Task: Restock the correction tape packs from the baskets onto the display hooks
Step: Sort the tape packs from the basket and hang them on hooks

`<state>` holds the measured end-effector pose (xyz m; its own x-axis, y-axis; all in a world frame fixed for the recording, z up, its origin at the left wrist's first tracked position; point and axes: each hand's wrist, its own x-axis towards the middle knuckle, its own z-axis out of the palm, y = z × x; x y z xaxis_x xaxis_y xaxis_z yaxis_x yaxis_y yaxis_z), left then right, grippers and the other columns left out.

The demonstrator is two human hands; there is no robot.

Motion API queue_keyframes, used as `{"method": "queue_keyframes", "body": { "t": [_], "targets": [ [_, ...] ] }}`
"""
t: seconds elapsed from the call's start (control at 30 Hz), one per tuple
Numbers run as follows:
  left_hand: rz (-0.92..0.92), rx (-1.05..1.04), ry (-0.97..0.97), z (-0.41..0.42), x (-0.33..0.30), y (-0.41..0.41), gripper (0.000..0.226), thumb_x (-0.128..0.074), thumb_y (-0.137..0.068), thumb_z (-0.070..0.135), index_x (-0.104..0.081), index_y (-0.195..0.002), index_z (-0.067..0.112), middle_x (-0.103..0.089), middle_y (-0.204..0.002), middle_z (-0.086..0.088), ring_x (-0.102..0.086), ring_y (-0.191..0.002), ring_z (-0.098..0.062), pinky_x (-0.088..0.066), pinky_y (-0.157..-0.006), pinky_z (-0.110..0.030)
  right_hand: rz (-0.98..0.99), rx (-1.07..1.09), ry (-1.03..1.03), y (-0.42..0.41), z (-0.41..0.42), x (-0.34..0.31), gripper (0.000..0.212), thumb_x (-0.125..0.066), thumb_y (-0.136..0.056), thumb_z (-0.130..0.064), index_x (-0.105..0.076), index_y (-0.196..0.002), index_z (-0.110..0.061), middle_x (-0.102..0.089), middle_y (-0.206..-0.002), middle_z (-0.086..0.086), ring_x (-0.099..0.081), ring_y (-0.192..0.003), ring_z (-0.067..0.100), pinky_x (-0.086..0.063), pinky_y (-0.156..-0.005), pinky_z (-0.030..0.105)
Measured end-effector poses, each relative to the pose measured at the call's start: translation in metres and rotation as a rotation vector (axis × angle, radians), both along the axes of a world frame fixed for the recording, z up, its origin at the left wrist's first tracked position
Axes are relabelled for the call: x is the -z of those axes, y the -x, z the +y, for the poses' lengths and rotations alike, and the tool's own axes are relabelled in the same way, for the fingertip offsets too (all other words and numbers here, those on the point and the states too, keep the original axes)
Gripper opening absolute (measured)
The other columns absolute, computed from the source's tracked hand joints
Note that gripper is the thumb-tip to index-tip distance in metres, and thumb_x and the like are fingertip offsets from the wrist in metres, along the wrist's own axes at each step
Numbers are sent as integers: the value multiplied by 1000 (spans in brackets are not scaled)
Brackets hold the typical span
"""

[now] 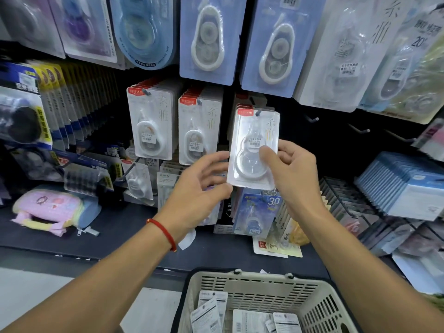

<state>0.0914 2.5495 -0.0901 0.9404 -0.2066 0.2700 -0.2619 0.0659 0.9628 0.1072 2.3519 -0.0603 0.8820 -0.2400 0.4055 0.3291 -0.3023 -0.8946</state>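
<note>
A white correction tape pack [249, 162] with a red top label hangs on a display hook [258, 113], in front of a few like packs. My right hand [293, 174] pinches its right side, thumb on the clear blister. My left hand [204, 186] touches the pack's lower left edge with loosely bent fingers. Two fuller hooks of the same packs [151, 126] [198, 131] hang to the left. A beige basket [252, 284] at the bottom holds several more packs [211, 313].
Bare metal hooks [312, 119] stick out to the right of the pack. Larger blue and white packs [206, 39] hang above. A dark shelf [120, 231] below carries a pink pouch [50, 207], a blue pack marked 30 [259, 212] and rows of boxed stock [408, 186].
</note>
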Motion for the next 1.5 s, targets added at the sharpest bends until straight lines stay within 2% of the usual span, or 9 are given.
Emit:
{"method": "queue_keyframes", "body": {
  "t": [0.1,0.2,0.27,0.43,0.6,1.13,1.33,1.4,1.5],
  "targets": [
    [-153,-152,-327,8,3,-4,59,-66,-93,0,-57,-143,29,-62,-133,14,-60,-119,-4,-48,-95,-8,45,142,363,-11,-5,13,45,-72,-97,-40,-64,-138,-22,-72,-104,-12,-69,-86,1,-59,-74,30],
    [-333,-308,-605,20,8,-18,64,-68,-90,6,-53,-149,26,-47,-155,7,-40,-145,-11,-23,-121,-12,-150,276,713,-14,-10,32,57,-71,-98,-29,-50,-149,-12,-53,-137,6,-59,-115,18,-52,-95,36],
    [-396,-367,-691,24,11,-28,67,-70,-88,7,-51,-151,22,-32,-167,4,-22,-154,-14,-2,-117,-4,-331,212,878,-16,-9,40,52,-72,-96,-17,-55,-145,-8,-51,-144,12,-53,-129,28,-50,-104,42],
    [-462,-388,-889,22,25,-43,81,-73,-86,9,-40,-159,20,-6,-175,-1,-4,-161,-23,-16,-127,-37,-283,299,1202,-34,3,43,60,-65,-98,-24,-48,-155,-16,-33,-165,20,-32,-153,39,-35,-120,52],
    [-458,-395,-895,22,27,-44,84,-73,-85,8,-37,-160,21,-3,-175,-3,-3,-162,-26,-27,-127,-50,-401,327,1183,-54,19,45,52,-62,-96,-22,-57,-148,-12,-42,-161,19,-38,-150,39,-41,-115,53],
    [-489,-377,-936,23,28,-42,82,-72,-86,4,-39,-160,18,1,-176,-2,0,-162,-24,-22,-127,-40,43,72,1333,-144,-2,27,69,-59,-98,-22,-34,-162,-27,8,-177,3,8,-163,31,-39,-120,54],
    [-454,-353,-937,19,34,-27,69,-70,-86,4,-50,-151,15,-21,-172,-8,-19,-157,-33,-30,-124,-49,-27,-21,1042,-80,-25,44,50,-57,-100,-13,-54,-150,-15,-35,-166,9,-45,-142,33,-47,-109,47],
    [-447,-290,-988,18,47,-17,63,-69,-84,3,-56,-146,12,-37,-164,-12,-28,-152,-36,-33,-122,-52,-39,-47,932,-47,-41,57,38,-57,-100,-12,-65,-137,-14,-57,-146,3,-62,-117,24,-53,-98,42],
    [-393,-154,-1094,10,86,6,53,-68,-82,6,-65,-135,12,-56,-145,-10,-44,-139,-36,-42,-111,-52,51,-94,843,2,-71,86,20,-61,-98,-8,-76,-110,-14,-71,-96,-12,-63,-76,9,-54,-79,32]
  ]
}}
